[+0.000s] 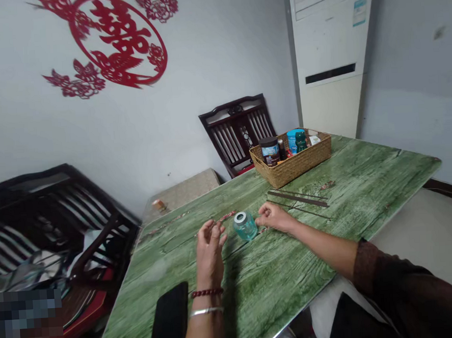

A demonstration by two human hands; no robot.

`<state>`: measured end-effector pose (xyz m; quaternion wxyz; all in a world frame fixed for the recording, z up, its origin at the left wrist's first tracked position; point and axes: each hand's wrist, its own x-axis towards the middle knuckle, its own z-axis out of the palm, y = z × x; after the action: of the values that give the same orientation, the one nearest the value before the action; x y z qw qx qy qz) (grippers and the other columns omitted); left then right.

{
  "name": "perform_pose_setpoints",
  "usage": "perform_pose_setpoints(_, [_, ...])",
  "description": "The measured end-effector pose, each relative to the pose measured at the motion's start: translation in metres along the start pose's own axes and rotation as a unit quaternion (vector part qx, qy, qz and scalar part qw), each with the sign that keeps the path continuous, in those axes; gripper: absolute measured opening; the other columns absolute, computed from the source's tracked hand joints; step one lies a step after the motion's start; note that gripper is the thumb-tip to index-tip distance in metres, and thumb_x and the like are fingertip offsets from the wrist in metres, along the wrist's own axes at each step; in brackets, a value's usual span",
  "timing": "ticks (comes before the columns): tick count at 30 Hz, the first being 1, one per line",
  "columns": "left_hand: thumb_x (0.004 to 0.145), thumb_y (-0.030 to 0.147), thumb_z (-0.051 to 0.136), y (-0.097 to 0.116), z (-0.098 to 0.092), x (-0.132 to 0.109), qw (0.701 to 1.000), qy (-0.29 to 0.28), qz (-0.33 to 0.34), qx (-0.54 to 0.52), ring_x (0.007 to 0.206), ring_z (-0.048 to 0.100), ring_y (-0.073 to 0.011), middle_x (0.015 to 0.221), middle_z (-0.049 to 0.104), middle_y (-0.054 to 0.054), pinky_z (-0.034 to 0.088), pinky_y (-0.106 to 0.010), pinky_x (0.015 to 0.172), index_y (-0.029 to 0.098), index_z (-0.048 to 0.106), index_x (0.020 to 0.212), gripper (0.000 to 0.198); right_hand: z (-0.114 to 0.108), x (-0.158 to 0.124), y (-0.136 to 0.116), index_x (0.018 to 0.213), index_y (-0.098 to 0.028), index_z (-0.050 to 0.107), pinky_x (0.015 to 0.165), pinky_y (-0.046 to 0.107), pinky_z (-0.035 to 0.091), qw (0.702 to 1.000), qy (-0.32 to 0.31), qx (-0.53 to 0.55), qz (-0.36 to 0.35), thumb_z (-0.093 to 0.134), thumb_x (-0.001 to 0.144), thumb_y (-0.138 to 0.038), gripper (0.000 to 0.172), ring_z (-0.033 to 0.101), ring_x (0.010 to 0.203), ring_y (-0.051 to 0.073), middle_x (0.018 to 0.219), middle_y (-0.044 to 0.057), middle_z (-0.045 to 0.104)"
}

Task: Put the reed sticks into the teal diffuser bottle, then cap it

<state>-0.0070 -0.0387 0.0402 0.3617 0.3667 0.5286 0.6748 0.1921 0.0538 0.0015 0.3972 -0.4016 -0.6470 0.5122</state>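
Note:
A small clear teal glass jar (245, 227) with a pale round rim stands on the green wood-grain tabletop (278, 273), between my two hands. My left hand (211, 244) is raised just left of the jar, its fingers bunched together and holding nothing. My right hand (274, 217) rests to the jar's right, fingers loosely curved, with the fingertips very close to the glass. I cannot tell whether they touch it. A red bead bracelet (207, 293) and a silver bangle (206, 311) circle my left wrist.
Two long dark strips (297, 199) lie right of my right hand. A woven basket (291, 160) holding several jars stands at the table's far edge. A black flat object (169, 320) lies at the near edge. Dark wooden chairs (237, 132) stand beyond and left.

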Motion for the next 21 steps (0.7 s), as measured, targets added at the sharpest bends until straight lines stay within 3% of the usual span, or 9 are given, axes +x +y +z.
perform_pose_setpoints(2, [0.077, 0.056, 0.070, -0.006, 0.011, 0.011, 0.998, -0.012, 0.057, 0.017, 0.123, 0.054, -0.0227, 0.134, 0.055, -0.009, 0.043, -0.040, 0.102, 0.028, 0.052, 0.125, 0.059, 0.010, 0.010, -0.003, 0.110, -0.020, 0.057, 0.081, 0.032, 0.050, 0.999, -0.012, -0.018, -0.030, 0.087, 0.051, -0.040, 0.069, 0.064, 0.094, 0.020, 0.104, 0.004, 0.066])
perform_pose_setpoints(5, [0.080, 0.054, 0.067, -0.028, 0.025, 0.020, 0.992, -0.061, 0.108, 0.022, 0.133, 0.047, -0.0260, 0.145, 0.048, -0.011, 0.035, -0.044, 0.111, 0.028, 0.047, 0.137, 0.065, 0.029, 0.020, 0.003, 0.128, -0.022, 0.049, 0.098, 0.039, 0.045, 0.995, -0.054, -0.055, -0.066, 0.090, 0.048, -0.032, 0.091, 0.058, 0.118, 0.026, 0.129, 0.010, 0.059])
perform_pose_setpoints(10, [0.088, 0.052, 0.057, -0.052, 0.026, 0.020, 0.967, -0.170, 0.146, 0.117, 0.137, 0.044, -0.0272, 0.144, 0.052, -0.011, 0.028, -0.046, 0.116, 0.026, 0.046, 0.142, 0.061, 0.045, 0.020, 0.016, 0.133, -0.022, 0.047, 0.091, 0.039, 0.049, 0.982, -0.054, -0.152, -0.101, 0.081, 0.064, -0.034, 0.078, 0.063, 0.108, 0.027, 0.118, 0.008, 0.066])
perform_pose_setpoints(15, [0.091, 0.051, 0.053, -0.049, 0.019, 0.019, 0.958, -0.162, 0.167, 0.169, 0.133, 0.047, -0.0271, 0.140, 0.055, -0.010, 0.029, -0.046, 0.116, 0.023, 0.053, 0.136, 0.053, 0.041, 0.018, 0.015, 0.134, -0.020, 0.046, 0.090, 0.038, 0.048, 0.975, -0.065, -0.182, -0.106, 0.082, 0.065, -0.035, 0.079, 0.063, 0.109, 0.028, 0.120, 0.009, 0.066])
perform_pose_setpoints(21, [0.094, 0.045, 0.049, -0.051, 0.019, 0.022, 0.949, -0.165, 0.186, 0.193, 0.131, 0.048, -0.0251, 0.139, 0.055, -0.010, 0.031, -0.044, 0.114, 0.023, 0.049, 0.138, 0.049, 0.039, 0.021, 0.021, 0.134, -0.021, 0.044, 0.090, 0.037, 0.047, 0.974, -0.074, -0.181, -0.117, 0.082, 0.066, -0.035, 0.079, 0.062, 0.109, 0.027, 0.121, 0.009, 0.064])
